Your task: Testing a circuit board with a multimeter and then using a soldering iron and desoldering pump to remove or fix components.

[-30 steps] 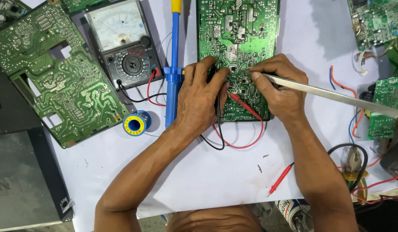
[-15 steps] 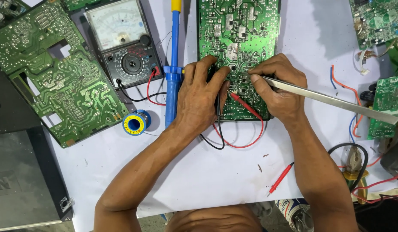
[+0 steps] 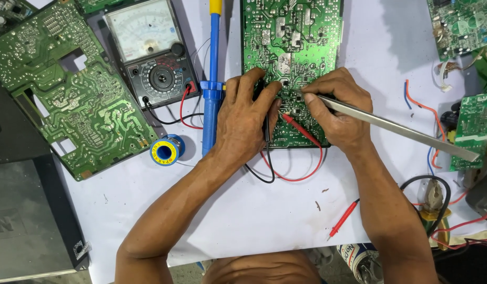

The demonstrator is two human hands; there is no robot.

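Both hands rest on the lower half of the green circuit board (image 3: 292, 37), which lies solder side up in the middle of the white-covered bench (image 3: 243, 215). The left hand (image 3: 247, 118) is closed around the black probe and the red probe (image 3: 298, 126), their tips pressed to the solder pads near the board's lower middle; the right hand (image 3: 335, 108) pinches long metal tweezers (image 3: 401, 128), whose points touch the board just beside the probe tips. The probe leads loop off the board's lower edge and run back to the analog multimeter (image 3: 151, 52) at upper left. To probe well here, it seems wise to keep both wrists planted on the board so that the tips cannot skate across neighbouring pads, to hold the tweezers clear of the probes' metal so that nothing bridges, and to lift only the eyes to the needle. The blue desoldering pump (image 3: 214, 89) lies just left of the left hand, a solder spool (image 3: 165, 151) near it, and a second green board (image 3: 64, 89) lies further left.
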